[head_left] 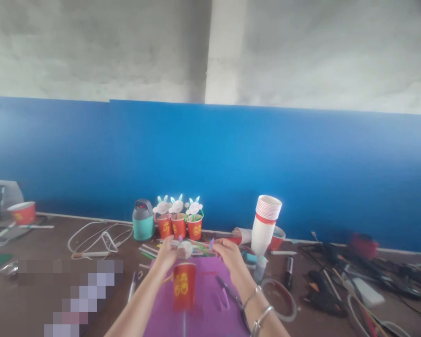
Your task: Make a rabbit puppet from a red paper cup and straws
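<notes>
My left hand (167, 256) pinches a small white paper disc (185, 250) by its left edge; one purple ear-shaped piece shows at its top. Between the fingertips of my right hand (228, 254) is another small purple paper piece (211, 244), a short way to the right of the disc. Just below the disc, a red paper cup (185, 286) with yellow characters stands on a purple sheet (205, 313). Black-handled scissors (228, 289) lie beside my right wrist, near a curled purple strip (224, 300).
Several red cups with rabbit-like paper heads (178, 225) stand at the back, beside a teal and grey container (143, 221). A tall stack of white cups (264, 229) rises at right. A black glue gun (324, 294) and tangled cables lie far right. White cable (101, 238) loops at left.
</notes>
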Demonstrator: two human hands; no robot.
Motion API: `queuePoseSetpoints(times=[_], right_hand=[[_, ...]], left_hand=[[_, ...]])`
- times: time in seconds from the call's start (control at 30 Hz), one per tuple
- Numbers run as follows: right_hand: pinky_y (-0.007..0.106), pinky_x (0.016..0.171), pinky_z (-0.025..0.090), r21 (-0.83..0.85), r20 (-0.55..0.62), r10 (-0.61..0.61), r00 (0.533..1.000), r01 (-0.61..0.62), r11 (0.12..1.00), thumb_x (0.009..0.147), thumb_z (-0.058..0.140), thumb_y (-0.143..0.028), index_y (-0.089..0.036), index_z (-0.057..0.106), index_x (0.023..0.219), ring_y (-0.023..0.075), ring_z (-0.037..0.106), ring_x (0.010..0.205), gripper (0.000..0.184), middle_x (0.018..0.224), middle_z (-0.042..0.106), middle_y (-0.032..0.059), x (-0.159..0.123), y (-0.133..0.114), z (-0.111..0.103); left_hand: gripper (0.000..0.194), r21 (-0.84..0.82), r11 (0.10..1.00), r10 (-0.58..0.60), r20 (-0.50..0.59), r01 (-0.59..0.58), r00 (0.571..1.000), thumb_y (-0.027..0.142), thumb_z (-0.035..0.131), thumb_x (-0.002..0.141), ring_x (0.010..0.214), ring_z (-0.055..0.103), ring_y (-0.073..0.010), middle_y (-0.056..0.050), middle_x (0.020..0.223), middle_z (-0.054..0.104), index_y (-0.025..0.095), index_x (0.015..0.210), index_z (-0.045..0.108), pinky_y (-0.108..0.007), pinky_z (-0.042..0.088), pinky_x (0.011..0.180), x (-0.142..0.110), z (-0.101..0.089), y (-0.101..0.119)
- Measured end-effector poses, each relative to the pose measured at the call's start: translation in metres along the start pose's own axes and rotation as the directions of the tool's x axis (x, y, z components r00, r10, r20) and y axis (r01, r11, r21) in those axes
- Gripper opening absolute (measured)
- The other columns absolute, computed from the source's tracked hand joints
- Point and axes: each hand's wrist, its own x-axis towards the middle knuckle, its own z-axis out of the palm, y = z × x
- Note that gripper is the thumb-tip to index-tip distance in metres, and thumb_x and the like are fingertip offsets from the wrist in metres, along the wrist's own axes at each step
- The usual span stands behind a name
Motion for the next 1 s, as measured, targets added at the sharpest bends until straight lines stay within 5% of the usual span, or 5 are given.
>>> queuePoseSetpoints(times=[0.23, 0.5, 1.0], right_hand=[[0.026, 0.048, 0.038, 0.142, -0.032, -0.028, 0.999, 0.032, 0.989, 0.058, 0.062, -0.028, -0.017, 0.063, 0.058, 0.0138, 0.05, 0.049, 0.011, 0.05, 0.058, -0.0004, 0.0, -0.013, -0.002], [0.027, 0.052, 0.045, 0.235, -0.014, -0.088, 0.996, 0.089, 0.968, 0.057, 0.071, -0.036, -0.017, 0.065, 0.061, 0.0153, 0.056, 0.053, 0.02, 0.057, 0.064, 0.0014, -0.01, -0.022, -0.011], [0.027, 0.054, 0.044, 0.137, 0.043, -0.171, 0.984, 0.164, 0.977, 0.061, 0.072, -0.039, -0.016, 0.067, 0.066, 0.0147, 0.054, 0.056, 0.024, 0.058, 0.06, 0.0001, -0.017, -0.028, -0.016]], left_hand=[[0.053, -0.057, 0.997, 0.069, 0.172, -0.06, 0.983, 0.022, 0.077, 0.054, 0.073, 0.065, -0.0213, -0.005, 0.078, 0.067, 0.012, 0.102, 0.058, -0.03, 0.049, 0.066, -0.027, 0.027, 0.018], [0.051, -0.096, 0.988, 0.14, 0.224, -0.121, 0.965, 0.023, 0.075, 0.055, 0.072, 0.062, -0.0192, -0.003, 0.075, 0.067, 0.014, 0.102, 0.058, -0.028, 0.049, 0.064, -0.06, 0.048, 0.033], [0.055, -0.18, 0.977, 0.152, 0.216, -0.113, 0.965, 0.029, 0.077, 0.054, 0.071, 0.062, -0.0187, -0.006, 0.08, 0.068, 0.014, 0.103, 0.059, -0.026, 0.047, 0.059, -0.053, 0.053, 0.016]])
